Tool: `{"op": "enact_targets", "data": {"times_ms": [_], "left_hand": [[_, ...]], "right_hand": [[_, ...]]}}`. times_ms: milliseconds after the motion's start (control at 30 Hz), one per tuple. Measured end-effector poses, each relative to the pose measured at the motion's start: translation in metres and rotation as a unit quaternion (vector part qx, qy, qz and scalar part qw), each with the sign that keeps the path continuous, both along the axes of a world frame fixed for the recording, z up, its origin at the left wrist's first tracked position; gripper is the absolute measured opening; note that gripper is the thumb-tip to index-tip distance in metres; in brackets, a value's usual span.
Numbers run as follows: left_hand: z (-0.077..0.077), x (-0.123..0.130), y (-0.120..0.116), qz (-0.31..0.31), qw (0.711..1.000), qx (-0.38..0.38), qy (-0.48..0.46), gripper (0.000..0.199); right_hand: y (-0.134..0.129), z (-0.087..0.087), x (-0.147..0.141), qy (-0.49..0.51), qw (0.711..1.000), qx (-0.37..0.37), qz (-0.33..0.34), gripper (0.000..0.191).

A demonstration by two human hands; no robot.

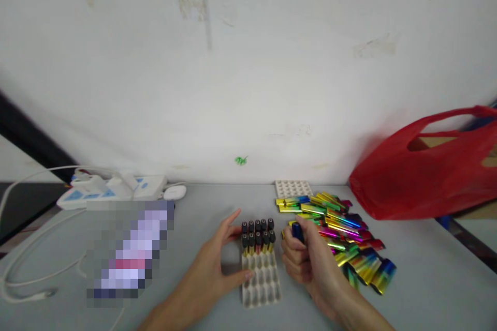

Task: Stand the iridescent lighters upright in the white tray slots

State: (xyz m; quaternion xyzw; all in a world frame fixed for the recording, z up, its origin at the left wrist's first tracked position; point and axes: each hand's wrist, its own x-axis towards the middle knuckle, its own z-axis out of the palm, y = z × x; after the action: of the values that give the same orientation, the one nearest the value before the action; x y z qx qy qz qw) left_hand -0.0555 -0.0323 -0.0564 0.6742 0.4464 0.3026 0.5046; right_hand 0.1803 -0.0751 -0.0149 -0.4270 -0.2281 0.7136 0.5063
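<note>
A white moulded tray [262, 287] with rows of pockets lies on the grey table. Its far two rows hold several upright gold tubes with black caps [258, 235]. My left hand [217, 264] rests against the tray's left edge, fingers spread, thumb on its side. My right hand [301, 256] is just right of the tray, curled around a small dark blue and gold piece [297, 229]. A pile of shiny rainbow-coloured sleeves [341, 235] lies right of that hand.
A second white tray [293, 187] lies by the wall behind the pile. A red plastic bag [427, 176] sits at the right. A white power strip [112, 191] with cables lies at the left, beside a blurred patch [130, 253].
</note>
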Motion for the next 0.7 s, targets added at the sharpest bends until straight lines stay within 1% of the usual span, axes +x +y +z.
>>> {"op": "enact_targets", "data": {"times_ms": [67, 233, 367, 467, 567, 700], "left_hand": [[-0.002, 0.001, 0.000, 0.003, 1.000, 0.005, 0.003, 0.109], [-0.006, 0.002, 0.001, 0.010, 1.000, 0.025, -0.003, 0.108], [-0.003, 0.002, 0.001, 0.010, 1.000, 0.018, 0.015, 0.109], [0.000, 0.002, 0.001, 0.004, 1.000, 0.013, 0.019, 0.109], [0.001, 0.002, 0.001, 0.003, 1.000, 0.015, 0.020, 0.108], [0.001, 0.002, 0.001, 0.004, 1.000, 0.020, 0.018, 0.109]], "right_hand": [[0.000, 0.000, 0.000, -0.004, 1.000, 0.003, -0.001, 0.063], [0.000, 0.000, -0.001, -0.007, 1.000, 0.000, -0.006, 0.061], [0.000, 0.001, -0.003, -0.006, 1.000, 0.008, -0.019, 0.065], [0.001, 0.000, -0.002, -0.011, 1.000, 0.006, -0.005, 0.068], [0.002, -0.004, 0.000, -0.016, 1.000, -0.001, 0.012, 0.069], [0.004, -0.011, 0.002, -0.034, 0.999, -0.013, 0.014, 0.068]]}}
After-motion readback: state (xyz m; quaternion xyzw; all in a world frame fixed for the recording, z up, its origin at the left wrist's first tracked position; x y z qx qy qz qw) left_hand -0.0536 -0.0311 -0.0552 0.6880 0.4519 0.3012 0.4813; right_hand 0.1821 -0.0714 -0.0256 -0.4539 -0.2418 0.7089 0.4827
